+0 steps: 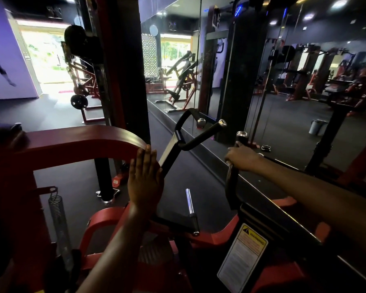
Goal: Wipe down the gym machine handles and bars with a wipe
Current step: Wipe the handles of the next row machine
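Right hand (242,158) grips black handle (232,180); left hand (145,178) flat on red bar (82,140).

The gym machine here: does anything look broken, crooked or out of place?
Nothing looks damaged or askew. One oddity: no wipe shows. The left hand lies flat on the red frame bar, and the right hand grips the black handle, so any wipe would be hidden.

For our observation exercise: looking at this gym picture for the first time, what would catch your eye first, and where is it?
First the curved red frame arm at left centre, with the left hand laid flat against its end. Next the right hand, right of centre, curled round an upright black handle with a chrome cap. No wipe shows in either hand. A yellow warning label sits at the bottom right.
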Demonstrator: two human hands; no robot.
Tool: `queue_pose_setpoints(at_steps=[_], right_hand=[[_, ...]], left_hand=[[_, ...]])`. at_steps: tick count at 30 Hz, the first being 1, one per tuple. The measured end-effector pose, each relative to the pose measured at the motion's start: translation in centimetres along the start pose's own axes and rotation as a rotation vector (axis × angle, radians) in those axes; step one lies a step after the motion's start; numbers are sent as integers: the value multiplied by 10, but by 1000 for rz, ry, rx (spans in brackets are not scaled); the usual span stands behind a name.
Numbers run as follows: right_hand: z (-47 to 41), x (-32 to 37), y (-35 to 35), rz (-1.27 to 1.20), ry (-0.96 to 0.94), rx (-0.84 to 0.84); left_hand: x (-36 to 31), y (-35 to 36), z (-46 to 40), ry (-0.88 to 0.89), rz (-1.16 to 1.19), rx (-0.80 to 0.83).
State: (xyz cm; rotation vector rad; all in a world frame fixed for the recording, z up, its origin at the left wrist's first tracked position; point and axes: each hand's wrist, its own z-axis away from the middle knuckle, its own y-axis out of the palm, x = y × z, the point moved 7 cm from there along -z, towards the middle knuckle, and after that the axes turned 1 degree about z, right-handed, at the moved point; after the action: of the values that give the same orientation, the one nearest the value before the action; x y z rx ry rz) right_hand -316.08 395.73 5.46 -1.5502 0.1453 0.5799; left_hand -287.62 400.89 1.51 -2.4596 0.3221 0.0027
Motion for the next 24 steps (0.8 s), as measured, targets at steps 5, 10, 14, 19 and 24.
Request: queue_pose_setpoints(at_steps=[5,10,14,19,24], right_hand=[[-7,-33,-20,-64,172,-372],[4,25,0,76,-26,-84],[47,102,44,77,-310,140],[3,14,-9,-137,1,-295],[2,27,9,-57,-20,-132]], left_hand=[[0,1,0,-15,15,9],[0,0,-1,-24,21,29],[1,-1,0,-12,8,33],[2,2,0,-3,-4,22],[0,-1,1,4,12,25]])
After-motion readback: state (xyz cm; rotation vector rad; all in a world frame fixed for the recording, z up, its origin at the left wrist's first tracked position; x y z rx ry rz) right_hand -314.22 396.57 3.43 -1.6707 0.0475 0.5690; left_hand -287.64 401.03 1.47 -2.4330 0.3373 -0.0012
